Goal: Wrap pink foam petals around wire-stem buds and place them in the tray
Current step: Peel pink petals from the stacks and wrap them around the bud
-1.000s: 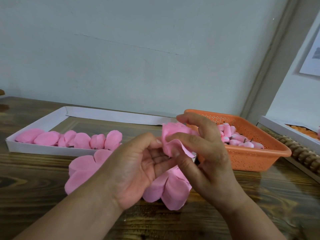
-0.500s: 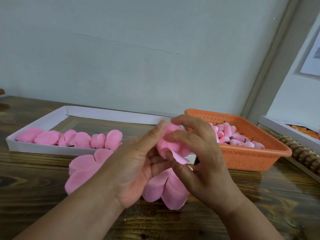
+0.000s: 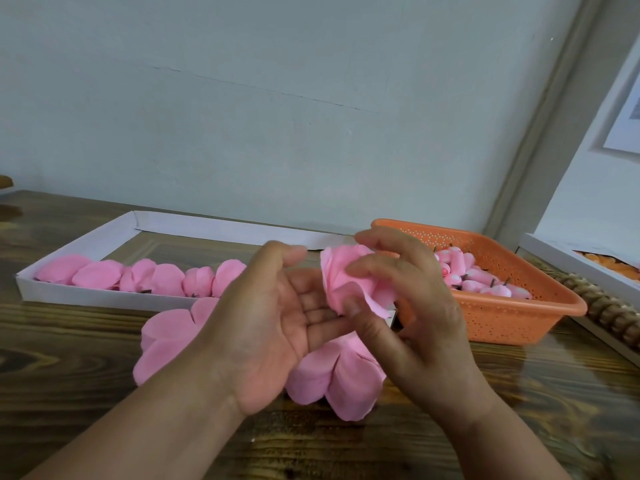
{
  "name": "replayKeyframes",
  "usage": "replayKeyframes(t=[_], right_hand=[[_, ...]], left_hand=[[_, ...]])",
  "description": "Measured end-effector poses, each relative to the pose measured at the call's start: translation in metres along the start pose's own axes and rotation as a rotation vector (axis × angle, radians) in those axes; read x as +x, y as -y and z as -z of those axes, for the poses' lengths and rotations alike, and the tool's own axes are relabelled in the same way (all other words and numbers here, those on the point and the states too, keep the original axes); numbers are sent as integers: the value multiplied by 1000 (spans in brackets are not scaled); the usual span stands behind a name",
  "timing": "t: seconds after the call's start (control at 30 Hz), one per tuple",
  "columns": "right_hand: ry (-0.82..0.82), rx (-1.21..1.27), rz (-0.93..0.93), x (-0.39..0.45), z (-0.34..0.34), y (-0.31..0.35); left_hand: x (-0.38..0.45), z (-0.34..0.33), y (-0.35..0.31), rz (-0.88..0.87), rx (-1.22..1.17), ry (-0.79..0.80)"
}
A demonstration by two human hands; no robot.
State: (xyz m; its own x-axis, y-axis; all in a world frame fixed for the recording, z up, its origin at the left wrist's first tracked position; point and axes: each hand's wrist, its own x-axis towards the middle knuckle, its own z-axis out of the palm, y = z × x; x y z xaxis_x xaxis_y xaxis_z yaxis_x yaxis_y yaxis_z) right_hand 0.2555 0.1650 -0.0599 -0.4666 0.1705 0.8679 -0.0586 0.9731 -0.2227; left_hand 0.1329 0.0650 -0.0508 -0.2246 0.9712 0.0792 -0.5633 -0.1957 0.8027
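Wooden table (image 3: 86, 393); tray (image 3: 86, 296); basket (image 3: 512, 323)

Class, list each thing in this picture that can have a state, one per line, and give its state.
Left hand: palm up, fingers relaxed, touching the petal.
Right hand: fingers curled round the petal.
Petal: folded, held above the table.
White tray: partly filled, a row of wrapped flowers along its near side.
Orange basket: holds buds.
Loose petals: lying flat on the table.
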Motion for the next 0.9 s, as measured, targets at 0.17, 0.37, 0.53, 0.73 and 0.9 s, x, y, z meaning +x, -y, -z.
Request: replayKeyframes(t=[0.17,0.37,0.53,0.73,0.9], right_hand=[[-14,57,-23,2,3,5],[-7,72,-20,4,5,9],[-9,78,2,4,7,10],[24,71,6,4,8,9],[20,78,7,4,7,9]], left_hand=[[2,0,1,0,9,5],[1,1,0,-7,21,43],[1,1,-1,-3,14,65],[-1,-1,0,13,53,85],[-1,-2,0,15,29,75]])
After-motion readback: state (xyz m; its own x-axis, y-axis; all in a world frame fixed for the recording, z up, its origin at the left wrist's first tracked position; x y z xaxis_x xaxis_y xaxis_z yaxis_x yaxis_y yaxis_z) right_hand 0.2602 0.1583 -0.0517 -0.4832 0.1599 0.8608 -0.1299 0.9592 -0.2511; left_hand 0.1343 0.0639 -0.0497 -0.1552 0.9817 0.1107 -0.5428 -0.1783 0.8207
